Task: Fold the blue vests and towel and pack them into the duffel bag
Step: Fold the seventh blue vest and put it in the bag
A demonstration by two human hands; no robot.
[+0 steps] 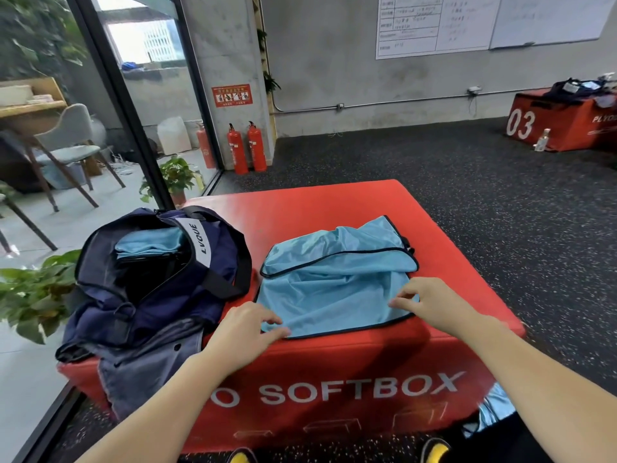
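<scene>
- The blue vest (pixel 337 279) lies partly folded on the red soft box (pixel 334 202), flat and ready for its next fold.
- The left hand (pixel 248 332) pinches the near left corner; the right hand (pixel 430 304) appears to pinch the near right edge, so both can lift together.
- The duffel bag (pixel 160 272) sits open just left, with blue folded fabric (pixel 147 242) already inside.

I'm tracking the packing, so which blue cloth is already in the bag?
The folded blue cloth in the open duffel bag on the left; the blue vest lies on the red box.
</scene>
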